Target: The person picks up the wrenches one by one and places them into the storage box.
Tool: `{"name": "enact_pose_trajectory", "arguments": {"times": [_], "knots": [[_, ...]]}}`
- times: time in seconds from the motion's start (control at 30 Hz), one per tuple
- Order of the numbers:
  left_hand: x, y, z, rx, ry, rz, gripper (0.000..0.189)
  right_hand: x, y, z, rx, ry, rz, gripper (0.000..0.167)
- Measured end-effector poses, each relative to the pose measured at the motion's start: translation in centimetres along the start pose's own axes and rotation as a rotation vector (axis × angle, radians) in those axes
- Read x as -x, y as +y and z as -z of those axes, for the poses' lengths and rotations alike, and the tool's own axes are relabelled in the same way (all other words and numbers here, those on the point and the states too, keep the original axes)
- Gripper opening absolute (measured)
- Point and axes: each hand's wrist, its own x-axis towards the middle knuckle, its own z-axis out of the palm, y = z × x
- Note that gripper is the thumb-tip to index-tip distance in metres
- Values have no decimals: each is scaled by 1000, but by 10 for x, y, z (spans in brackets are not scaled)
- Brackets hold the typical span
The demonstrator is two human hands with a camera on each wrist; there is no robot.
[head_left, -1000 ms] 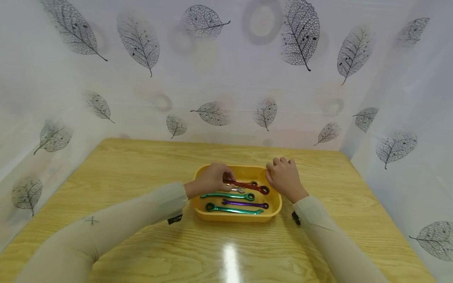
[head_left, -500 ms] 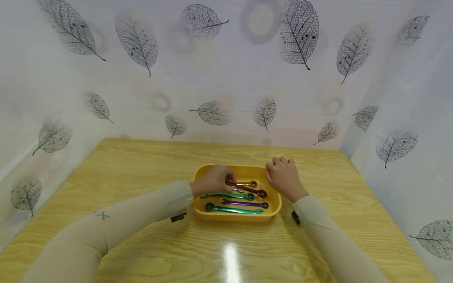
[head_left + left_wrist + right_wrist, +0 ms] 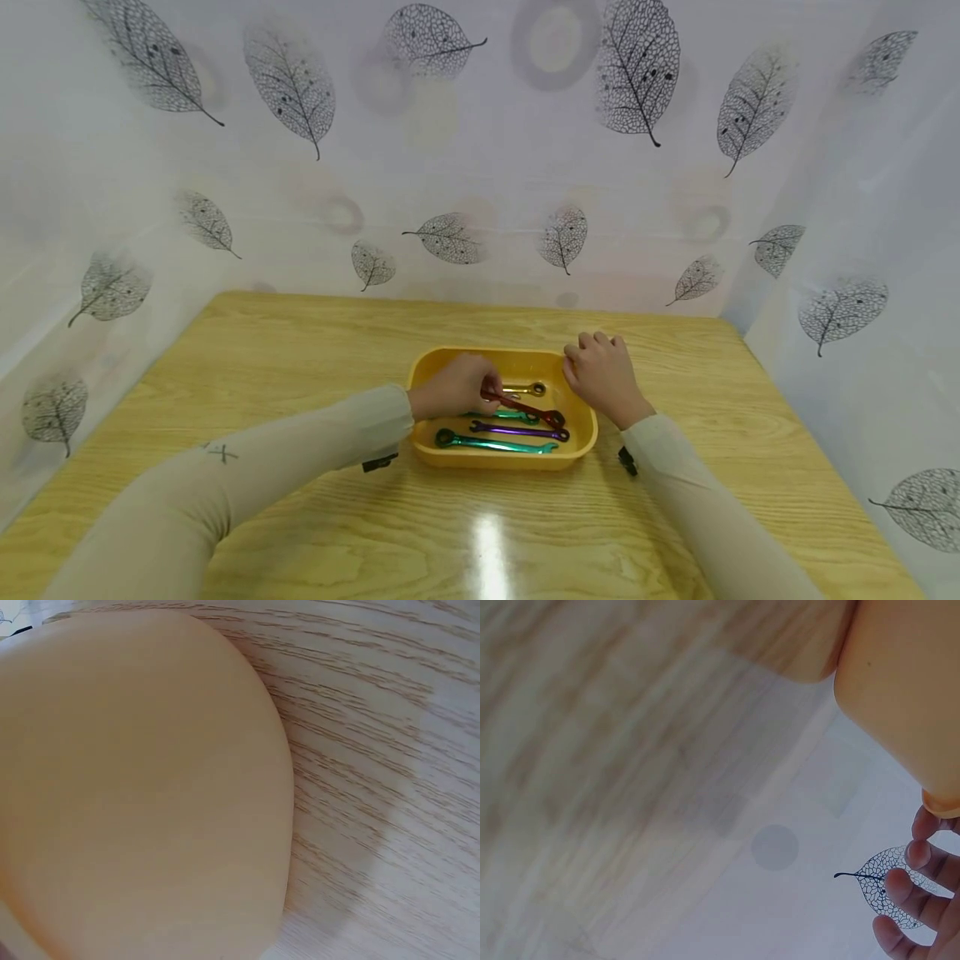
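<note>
A yellow plastic tub (image 3: pixel 495 462) with ratchet wrenches inside stands on the table. My left hand (image 3: pixel 459 385) reaches over its left side and pinches a red wrench (image 3: pixel 529 408), whose ring end slants down to the right, over the purple wrench's right end. Below it lie a green wrench (image 3: pixel 517 416), a purple wrench (image 3: pixel 510 430) and a longer green wrench (image 3: pixel 495 445). Behind it is a gold wrench (image 3: pixel 525 389), partly hidden by my hand. My right hand (image 3: pixel 603 379) holds the tub's right back rim, with curled fingers (image 3: pixel 915 896) outside the wall.
The wood-grain table (image 3: pixel 330 508) extends around the tub on all sides. A pale curtain (image 3: pixel 480 158) with leaf prints hangs behind and at both sides. The left wrist view shows mostly the tub's outer wall (image 3: pixel 150 787).
The left hand has moved slightly right with the red wrench. That wrench's ring end has swung down toward the front of the tub, uncovering the gold wrench. The right hand stays put.
</note>
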Motion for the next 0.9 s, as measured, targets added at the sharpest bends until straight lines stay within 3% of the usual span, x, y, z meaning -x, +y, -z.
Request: {"name": "enact_pose_trajectory", "arguments": {"times": [0.27,0.63,0.9], "knots": [[2,1,1,-26,-36,10,6,0,-1,2,10,19,12,15],[0,-5,2,-76,-105,-39,6,-1,0,1,15,16,18,15],[-2,-9,0,-91,-111,-58,6,-1,-1,1,12,7,12,15]]}}
